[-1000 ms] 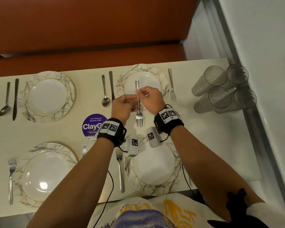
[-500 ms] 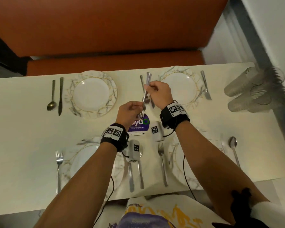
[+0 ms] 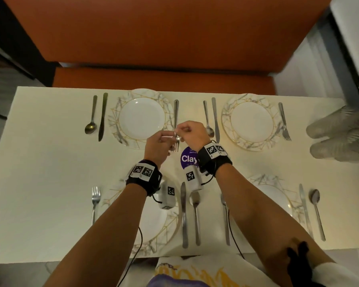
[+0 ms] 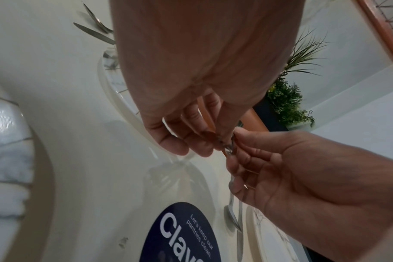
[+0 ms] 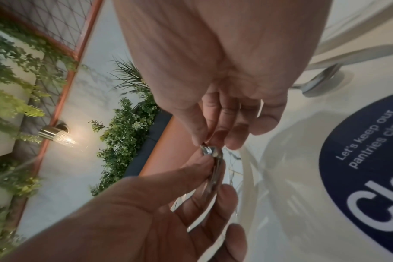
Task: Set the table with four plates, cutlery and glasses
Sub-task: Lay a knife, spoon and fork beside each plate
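Both hands meet over the middle of the table point(image 3: 50, 162), the left hand point(image 3: 157, 145) and right hand point(image 3: 192, 134) pinching one fork point(image 3: 176, 129) just right of the far-left plate point(image 3: 142, 119). Bare table lies between that plate's rim and the spoon point(image 3: 207, 121) and knife point(image 3: 215, 119) of the far-right plate point(image 3: 251, 122); the fork's handle fills part of this lane. A purple sticker point(image 3: 188, 158) lies flat below the hands. To the right, stacked glasses point(image 3: 338, 133) lying on their sides crowd the table's edge. Nearer the person, a knife point(image 3: 183, 214), spoon point(image 3: 195, 214) and fork point(image 3: 226, 220) line the gap between the two near plates. The wide left strip of table stays open beyond the left cutlery.
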Motion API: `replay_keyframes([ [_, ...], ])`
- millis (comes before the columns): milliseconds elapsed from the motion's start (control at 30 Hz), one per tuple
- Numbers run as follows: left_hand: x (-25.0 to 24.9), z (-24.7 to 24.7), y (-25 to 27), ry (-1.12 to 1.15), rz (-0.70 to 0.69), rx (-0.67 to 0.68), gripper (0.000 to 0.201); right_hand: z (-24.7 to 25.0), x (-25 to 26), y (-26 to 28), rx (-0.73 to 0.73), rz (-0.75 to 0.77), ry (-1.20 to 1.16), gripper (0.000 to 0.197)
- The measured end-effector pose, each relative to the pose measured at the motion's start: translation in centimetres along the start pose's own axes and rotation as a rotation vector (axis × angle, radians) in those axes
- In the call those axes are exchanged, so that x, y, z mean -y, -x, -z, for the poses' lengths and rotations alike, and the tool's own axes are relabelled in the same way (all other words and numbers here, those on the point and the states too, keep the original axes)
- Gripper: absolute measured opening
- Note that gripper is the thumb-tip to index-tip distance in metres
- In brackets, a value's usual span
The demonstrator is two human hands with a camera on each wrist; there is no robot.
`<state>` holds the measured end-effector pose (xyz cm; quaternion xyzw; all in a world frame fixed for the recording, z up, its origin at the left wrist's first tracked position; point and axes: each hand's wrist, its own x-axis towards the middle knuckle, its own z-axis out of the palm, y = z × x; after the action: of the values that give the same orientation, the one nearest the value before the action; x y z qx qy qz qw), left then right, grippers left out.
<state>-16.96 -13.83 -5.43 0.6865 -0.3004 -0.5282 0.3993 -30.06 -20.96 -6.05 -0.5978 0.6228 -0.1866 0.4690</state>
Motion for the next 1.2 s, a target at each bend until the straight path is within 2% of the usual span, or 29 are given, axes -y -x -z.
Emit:
replay_keyframes([
  [100, 0.3, 0.1, -0.6, -0.037, 0.026, 0.010, 0.006, 0.0, -0.4, -1.4, 0.005, -0.036, -0.057, 0.007],
  [233, 1.4, 0.6, -1.1, -0.183, 0.062, 0.086, 0.014, 0.0, -1.3, -3.7, -0.042, -0.119, -0.051, 0.004],
  [333, 2.6, 1.1, -1.0, -0.338, 0.090, 0.172, 0.016, -0.4, -1.9, -5.1, -0.045, -0.162, 0.052, 0.009],
  [533, 3.7, 1.2, -0.9, -0.575, 0.059, 0.209, 0.018, -1.3, -2.0, -6.7, -0.074, -0.162, 0.244, 0.018],
  [800, 3.9, 1.3, -1.3, -0.582, 0.066, 0.199, 0.016, -2.3, -2.0, -8.9, -0.188, -0.199, 0.298, 0.018],
  [1200, 3.9, 1.5, -1.2, -0.601, 0.065, 0.221, 0.018, -2.3, -1.9, -9.5, -0.159, -0.230, 0.283, 0.023],
])
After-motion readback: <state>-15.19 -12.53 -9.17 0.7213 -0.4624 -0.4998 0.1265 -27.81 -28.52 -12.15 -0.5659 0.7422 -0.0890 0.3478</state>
